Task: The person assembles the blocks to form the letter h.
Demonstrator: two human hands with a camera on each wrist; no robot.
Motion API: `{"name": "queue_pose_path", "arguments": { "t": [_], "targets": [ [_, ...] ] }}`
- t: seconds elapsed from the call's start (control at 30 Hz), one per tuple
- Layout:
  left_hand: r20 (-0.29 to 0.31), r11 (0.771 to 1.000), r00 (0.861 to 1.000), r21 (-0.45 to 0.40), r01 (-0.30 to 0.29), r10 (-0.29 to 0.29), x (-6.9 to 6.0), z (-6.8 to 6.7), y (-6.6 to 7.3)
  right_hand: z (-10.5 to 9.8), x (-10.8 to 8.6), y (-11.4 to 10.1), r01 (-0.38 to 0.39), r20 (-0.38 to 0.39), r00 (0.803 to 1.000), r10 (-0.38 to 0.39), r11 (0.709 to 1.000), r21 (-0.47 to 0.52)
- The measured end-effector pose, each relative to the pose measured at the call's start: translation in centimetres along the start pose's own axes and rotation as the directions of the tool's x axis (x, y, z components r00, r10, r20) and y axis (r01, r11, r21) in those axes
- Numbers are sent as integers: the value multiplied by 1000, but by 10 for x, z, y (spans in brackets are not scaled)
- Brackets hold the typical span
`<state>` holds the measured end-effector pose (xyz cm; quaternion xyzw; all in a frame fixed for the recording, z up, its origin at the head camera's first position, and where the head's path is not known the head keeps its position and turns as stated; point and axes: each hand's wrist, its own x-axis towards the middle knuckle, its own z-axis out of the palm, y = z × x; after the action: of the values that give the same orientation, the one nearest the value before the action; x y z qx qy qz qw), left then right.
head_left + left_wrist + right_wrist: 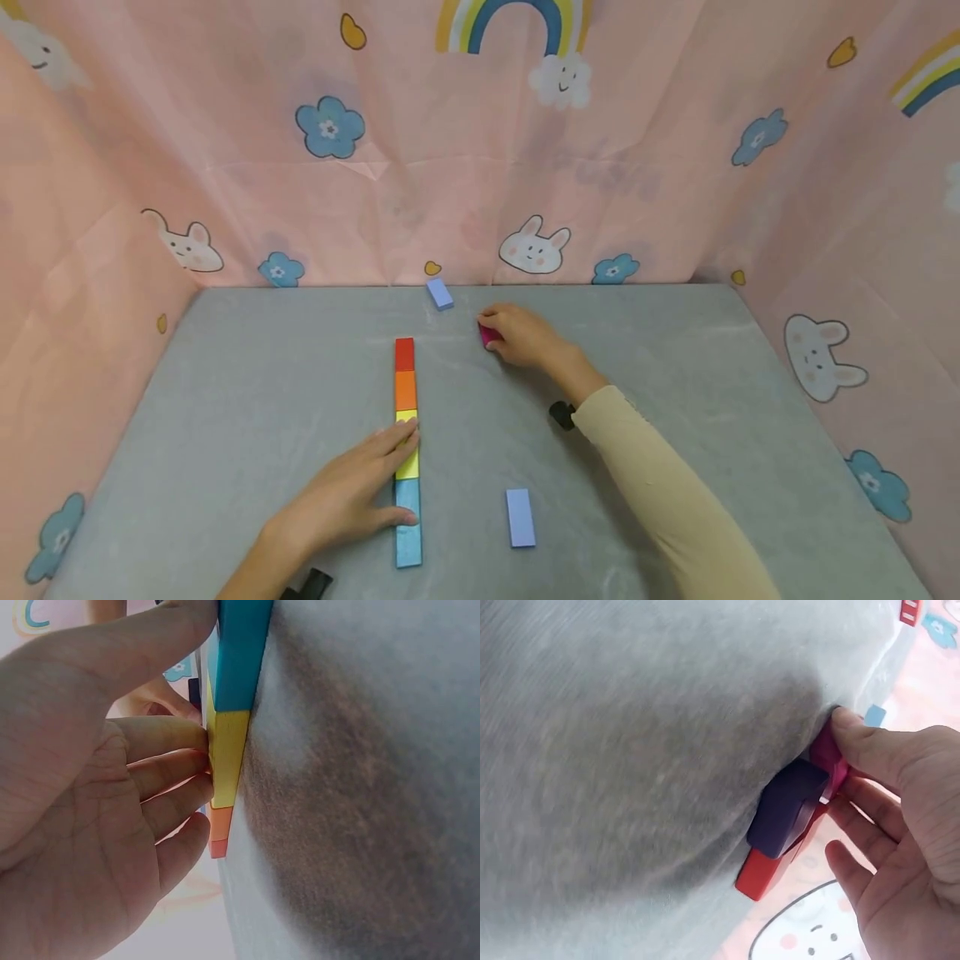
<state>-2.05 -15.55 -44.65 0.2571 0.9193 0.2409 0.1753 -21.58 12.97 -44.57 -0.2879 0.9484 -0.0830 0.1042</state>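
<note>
A straight row of wooden blocks lies on the grey table: a red block (405, 355), an orange block (406, 390), a yellow part (407, 468) and a blue part (408, 546) nearest me. My left hand (341, 492) rests along it, its fairly straight fingers touching the yellow and its thumb on the blue. Farther back, my right hand (528, 337) pinches a magenta block (827, 759) between thumb and fingers. Beside it in the right wrist view are a dark purple block (789, 806) and a red block (759, 871), both hidden behind the hand in the head view.
One periwinkle block (440, 294) lies near the table's back edge and another periwinkle block (521, 518) lies at the front, right of the row. A pink patterned cloth (450, 192) hangs behind the grey table (262, 400) and along its sides.
</note>
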Motion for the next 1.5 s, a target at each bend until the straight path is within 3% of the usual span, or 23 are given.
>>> {"name": "queue_pose_path", "arguments": {
  "t": [0.4,0.77,1.27,1.5],
  "targets": [
    [11,1000,1000,-3,14,-14,2,1,1,6,-6,6,32,-48,998,-30,999,35],
    [15,999,999,9,33,-33,0,-1,1,4,-20,-3,27,-51,998,-22,994,105],
    [14,1000,1000,13,-2,2,4,-1,2,5,-70,-15,59,-60,997,-53,993,99],
    [27,999,999,-7,31,-31,3,-1,2,11,-89,-25,77,-58,996,-71,991,111]
  ]
}}
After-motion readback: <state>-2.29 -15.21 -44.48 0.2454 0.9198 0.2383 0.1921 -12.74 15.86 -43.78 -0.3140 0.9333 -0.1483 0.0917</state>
